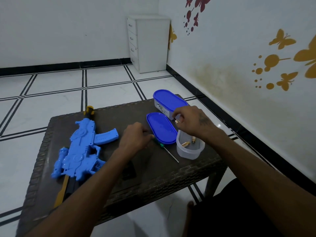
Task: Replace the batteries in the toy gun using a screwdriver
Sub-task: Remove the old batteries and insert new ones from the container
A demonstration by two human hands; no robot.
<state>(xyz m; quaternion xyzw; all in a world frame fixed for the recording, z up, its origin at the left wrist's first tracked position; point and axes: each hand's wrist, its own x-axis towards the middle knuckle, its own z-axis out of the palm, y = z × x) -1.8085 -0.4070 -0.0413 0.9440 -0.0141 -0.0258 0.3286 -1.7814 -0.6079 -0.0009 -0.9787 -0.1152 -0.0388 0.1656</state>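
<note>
A blue toy gun [82, 151] lies on the left of the dark wicker table [153, 177], its yellow muzzle pointing away. My left hand [136, 137] rests on the table, fingers curled around the handle end of a green screwdriver [166, 150] whose metal shaft points toward me and right. My right hand [189, 120] hovers above an open clear container [189, 147] and pinches a gold battery [177, 120]. Two more gold batteries [188, 142] lie inside that container. Its blue lid [161, 128] lies flat beside it.
A second container with a blue lid [168, 101] stands at the table's far right corner. A small dark flat piece [128, 170] lies on the table under my left forearm. A white drawer cabinet [148, 43] stands in the room corner. The table stands on tiled floor.
</note>
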